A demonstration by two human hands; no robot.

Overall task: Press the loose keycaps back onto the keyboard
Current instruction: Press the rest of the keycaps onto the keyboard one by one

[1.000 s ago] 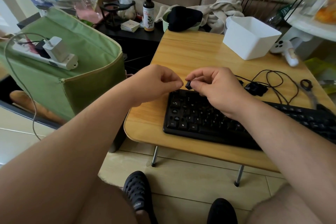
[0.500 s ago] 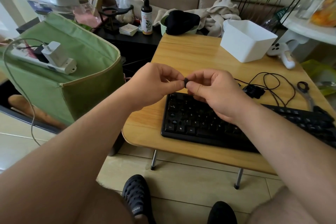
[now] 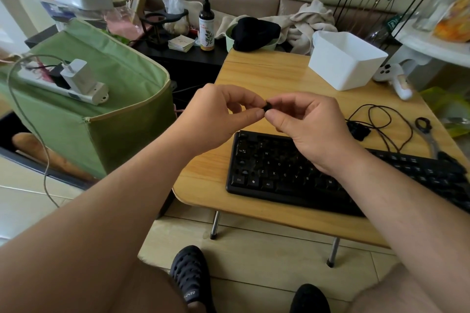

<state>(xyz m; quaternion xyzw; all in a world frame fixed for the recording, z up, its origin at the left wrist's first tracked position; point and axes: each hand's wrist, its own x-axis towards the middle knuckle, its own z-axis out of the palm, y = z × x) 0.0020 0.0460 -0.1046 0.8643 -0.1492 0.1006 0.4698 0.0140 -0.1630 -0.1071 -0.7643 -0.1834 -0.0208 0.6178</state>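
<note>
A small black keycap (image 3: 267,106) is held in the air above the far left end of the black keyboard (image 3: 282,173). My left hand (image 3: 218,119) and my right hand (image 3: 310,127) both pinch it between thumb and forefinger, fingertips meeting. The keyboard lies on the low wooden table (image 3: 267,84), and several key positions in its upper left rows look bare. My right wrist hides the keyboard's middle part.
A white plastic bin (image 3: 346,58) stands at the table's back right. A black cable with a small plug block (image 3: 360,129), scissors (image 3: 429,134) and a white controller (image 3: 396,79) lie to the right. A green fabric box (image 3: 106,114) with a power strip stands left of the table.
My left hand has come in to join the right one on the keycap. Both hands rose slightly away from the keyboard.
</note>
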